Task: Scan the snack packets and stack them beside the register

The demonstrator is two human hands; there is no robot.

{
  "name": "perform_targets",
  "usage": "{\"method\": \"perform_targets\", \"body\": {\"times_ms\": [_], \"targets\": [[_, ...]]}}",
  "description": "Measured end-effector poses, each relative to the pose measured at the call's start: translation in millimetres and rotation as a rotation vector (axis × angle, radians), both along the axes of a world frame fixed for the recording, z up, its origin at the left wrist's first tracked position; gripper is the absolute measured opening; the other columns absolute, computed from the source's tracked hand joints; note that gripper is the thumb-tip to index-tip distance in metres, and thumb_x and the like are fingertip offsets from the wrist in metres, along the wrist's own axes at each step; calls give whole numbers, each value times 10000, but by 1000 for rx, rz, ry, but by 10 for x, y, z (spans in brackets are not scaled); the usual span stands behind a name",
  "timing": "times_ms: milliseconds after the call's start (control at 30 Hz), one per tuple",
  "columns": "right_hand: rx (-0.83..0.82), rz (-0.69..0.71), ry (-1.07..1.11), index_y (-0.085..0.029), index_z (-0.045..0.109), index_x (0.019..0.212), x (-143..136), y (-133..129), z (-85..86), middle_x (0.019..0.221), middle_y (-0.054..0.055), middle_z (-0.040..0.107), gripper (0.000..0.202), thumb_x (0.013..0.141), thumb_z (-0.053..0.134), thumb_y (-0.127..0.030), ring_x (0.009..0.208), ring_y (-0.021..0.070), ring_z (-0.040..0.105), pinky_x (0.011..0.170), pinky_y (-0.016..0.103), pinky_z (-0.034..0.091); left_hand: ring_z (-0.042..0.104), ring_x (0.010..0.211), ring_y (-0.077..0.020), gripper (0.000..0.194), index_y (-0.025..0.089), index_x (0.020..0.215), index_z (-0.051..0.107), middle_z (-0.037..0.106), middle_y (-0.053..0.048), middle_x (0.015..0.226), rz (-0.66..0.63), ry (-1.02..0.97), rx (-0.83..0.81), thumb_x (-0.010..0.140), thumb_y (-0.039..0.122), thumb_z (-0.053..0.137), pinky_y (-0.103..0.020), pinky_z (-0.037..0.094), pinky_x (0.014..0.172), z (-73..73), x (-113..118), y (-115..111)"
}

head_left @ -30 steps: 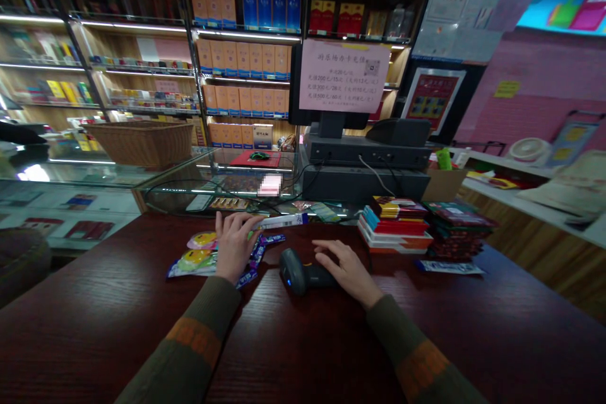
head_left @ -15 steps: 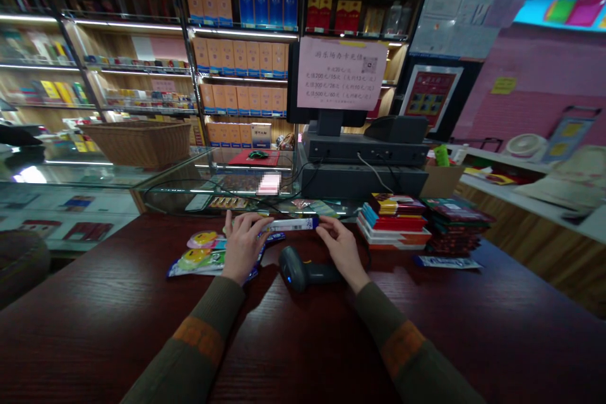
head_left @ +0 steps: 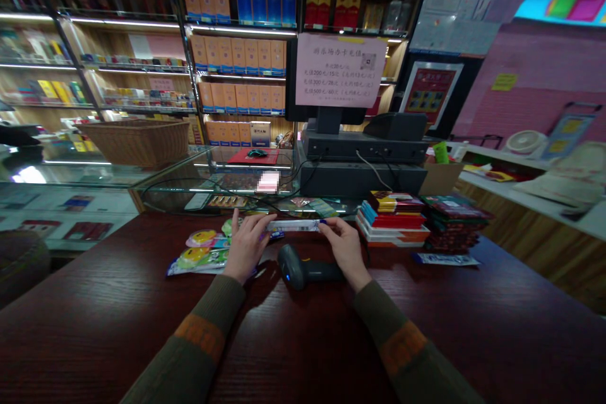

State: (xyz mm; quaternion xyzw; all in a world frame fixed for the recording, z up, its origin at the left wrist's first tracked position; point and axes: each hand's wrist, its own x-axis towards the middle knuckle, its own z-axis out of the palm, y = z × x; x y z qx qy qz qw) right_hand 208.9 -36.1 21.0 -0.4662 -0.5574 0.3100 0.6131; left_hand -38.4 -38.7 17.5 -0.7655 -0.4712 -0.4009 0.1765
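Note:
A slim white-and-blue wrapped stick packet (head_left: 296, 226) stretches level between my two hands, above the counter. My left hand (head_left: 248, 241) pinches its left end between thumb and fingers, with the index finger raised. The right end is pinched by my right hand (head_left: 343, 245). Below the packet a dark grey barcode scanner (head_left: 303, 268) lies on the wood, a blue light lit on its head. Colourful snack bags (head_left: 201, 255) with yellow round prints lie left of my left hand, which partly hides them.
Stacked boxes (head_left: 392, 221) and dark red packs (head_left: 452, 227) stand to the right, with another blue-and-white packet (head_left: 447, 259) in front. Behind are a cash register (head_left: 362, 170), a glass display case (head_left: 227, 180) and a wicker basket (head_left: 137, 142).
The packet has turned slightly in my fingers, so its printed side looks different. My right hand has shifted a little to the right; the scanner stays on the counter.

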Motion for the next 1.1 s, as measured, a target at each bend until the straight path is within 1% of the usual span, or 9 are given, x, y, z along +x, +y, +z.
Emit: {"method": "perform_targets", "body": {"times_ms": [200, 300, 400, 467, 533, 633, 800, 933, 1100], "targets": [[10, 13, 49, -184, 727, 853, 61, 28, -22, 767, 22, 724, 286, 744, 747, -448, 743, 201, 653, 708, 319, 510, 628, 1141, -212, 323, 249, 1271, 610, 687, -63, 1183, -21, -42, -2, 951, 283, 576, -548, 159, 1245, 4, -51, 17], [14, 4, 59, -182, 729, 863, 94, 47, -45, 777, 23, 729, 288, 744, 750, -443, 745, 199, 651, 720, 322, 503, 612, 1157, -217, 294, 239, 1233, 624, 667, -72, 1190, -46, -66, 7, 951, 314, 586, -515, 247, 1223, 7, -62, 28], [10, 10, 71, -179, 731, 883, 114, 57, -63, 801, 31, 737, 309, 751, 747, -458, 767, 204, 660, 745, 331, 506, 608, 1129, -221, 282, 222, 1217, 631, 648, -86, 1157, -84, -96, 19, 961, 324, 572, -463, 388, 1145, -4, -58, 41], [6, 16, 91, -177, 731, 934, 123, 55, -73, 831, 38, 743, 340, 755, 742, -465, 791, 209, 668, 770, 342, 512, 607, 1110, -223, 291, 211, 1227, 625, 634, -94, 1148, -111, -114, 12, 969, 327, 557, -428, 465, 1071, -20, -52, 49], [4, 3, 94, -180, 715, 1033, 135, 51, -85, 817, 31, 735, 388, 761, 739, -455, 792, 209, 668, 783, 349, 511, 603, 1115, -228, 301, 211, 1239, 617, 628, -98, 1155, -127, -124, 4, 970, 332, 556, -418, 494, 1037, -37, -46, 56], [13, -27, 91, -194, 648, 1142, 172, 48, -111, 764, 8, 710, 445, 769, 731, -423, 769, 208, 667, 769, 347, 503, 606, 1135, -235, 315, 226, 1262, 599, 647, -92, 1169, -140, -118, 8, 965, 326, 568, -452, 466, 1080, -47, -33, 59], [70, -136, 116, -223, 579, 967, 276, 61, -143, 794, 3, 676, 325, 744, 736, -401, 758, 204, 665, 737, 337, 506, 637, 1134, -222, 304, 241, 1265, 584, 700, -66, 1186, -200, -73, 8, 968, 301, 564, -487, 384, 1158, 12, 7, 37], [123, -181, 45, -209, 623, 857, 365, 21, -131, 818, 24, 673, 242, 756, 709, -411, 777, 207, 644, 759, 348, 505, 663, 1107, -202, 254, 254, 1212, 614, 724, -42, 1171, -225, -50, -19, 969, 311, 569, -508, 306, 1201, 101, 59, -7], [65, -206, 13, -186, 709, 865, 488, -107, -109, 855, 65, 729, 286, 758, 678, -449, 828, 245, 661, 807, 383, 503, 676, 1099, -200, 161, 265, 1097, 651, 740, -22, 1138, -237, -37, -64, 964, 321, 580, -540, 231, 1219, 205, 173, -96]]}}
